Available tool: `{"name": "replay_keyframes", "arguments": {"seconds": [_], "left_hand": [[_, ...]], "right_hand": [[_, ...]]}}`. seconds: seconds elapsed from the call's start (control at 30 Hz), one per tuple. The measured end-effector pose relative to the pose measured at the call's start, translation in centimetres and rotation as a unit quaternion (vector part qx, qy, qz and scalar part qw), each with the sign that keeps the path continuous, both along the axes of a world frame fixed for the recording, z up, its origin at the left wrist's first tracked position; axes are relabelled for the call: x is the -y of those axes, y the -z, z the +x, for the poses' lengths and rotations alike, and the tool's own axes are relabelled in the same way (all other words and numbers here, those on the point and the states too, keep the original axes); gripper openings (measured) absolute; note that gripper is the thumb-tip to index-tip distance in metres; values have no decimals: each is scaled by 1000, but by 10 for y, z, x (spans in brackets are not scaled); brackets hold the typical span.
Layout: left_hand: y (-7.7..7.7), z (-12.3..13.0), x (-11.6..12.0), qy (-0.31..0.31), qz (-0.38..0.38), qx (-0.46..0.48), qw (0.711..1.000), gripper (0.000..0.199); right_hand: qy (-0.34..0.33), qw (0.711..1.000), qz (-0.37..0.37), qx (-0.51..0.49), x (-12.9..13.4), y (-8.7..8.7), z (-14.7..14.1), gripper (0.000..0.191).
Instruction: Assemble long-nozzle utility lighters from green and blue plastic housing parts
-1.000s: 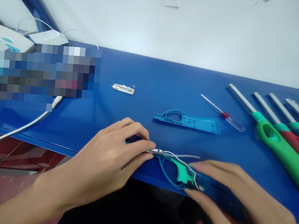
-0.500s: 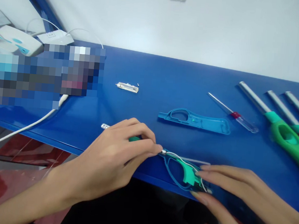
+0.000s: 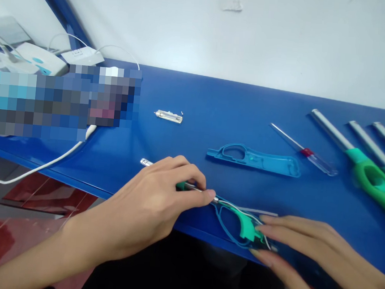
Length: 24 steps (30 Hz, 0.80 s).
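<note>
At the table's front edge lies an opened long-necked lighter, its blue half shell (image 3: 227, 227) holding a green trigger (image 3: 247, 226) and a thin white wire (image 3: 239, 208). My left hand (image 3: 171, 192) is closed over the lighter's neck, thumb and finger pinching the metal rod (image 3: 193, 187) near the wire's end. The neck's silver tip (image 3: 145, 162) sticks out past the knuckles. Fingers of my right hand (image 3: 308, 244) press and hold the shell's rear end from both sides, hiding part of it. Behind the hands rests the other blue half shell (image 3: 265, 162), inner side up.
A screwdriver (image 3: 312, 158) with a clear handle lies at right, beside several assembled lighters (image 3: 374, 178). A small clear tank (image 3: 169, 116) sits mid-table. White devices (image 3: 45, 57), a blurred-out patch and a white cable (image 3: 56, 162) occupy the left. A white wall (image 3: 238, 45) stands behind.
The view has shifted slightly, so everything sits a little further right. My left thumb and finger have moved slightly along the neck, showing more of the metal rod. My right hand keeps its hold.
</note>
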State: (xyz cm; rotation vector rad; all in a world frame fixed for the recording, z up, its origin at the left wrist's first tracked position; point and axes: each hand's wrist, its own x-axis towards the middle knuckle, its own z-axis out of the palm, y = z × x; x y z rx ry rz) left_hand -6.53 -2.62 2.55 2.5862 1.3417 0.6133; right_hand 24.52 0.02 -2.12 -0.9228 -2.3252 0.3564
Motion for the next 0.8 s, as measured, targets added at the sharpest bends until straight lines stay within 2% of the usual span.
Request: {"name": "replay_keyframes", "arguments": {"seconds": [0.13,0.27,0.33,0.43,0.57,0.7,0.8], "left_hand": [[2,-1,3,-3,13,-21,1000,53],[4,0,3,0,35,-35,999,48],[4,1,3,0,41,-26,999,42],[3,8,2,-10,41,19,999,26],[1,19,-1,-34,48,62,996,11],[-1,25,-4,-48,53,31,997,19],[-2,25,-7,-16,39,35,998,35]], "right_hand": [[46,999,-13,-11,6,-3,-12,31],[125,991,15,54,10,-9,-22,52],[98,991,26,85,8,-11,-23,56],[40,995,22,90,6,-13,-21,52],[26,998,5,50,5,-12,-19,47],[32,998,6,47,7,-12,-19,41],[38,998,5,42,8,-11,-19,38]]}}
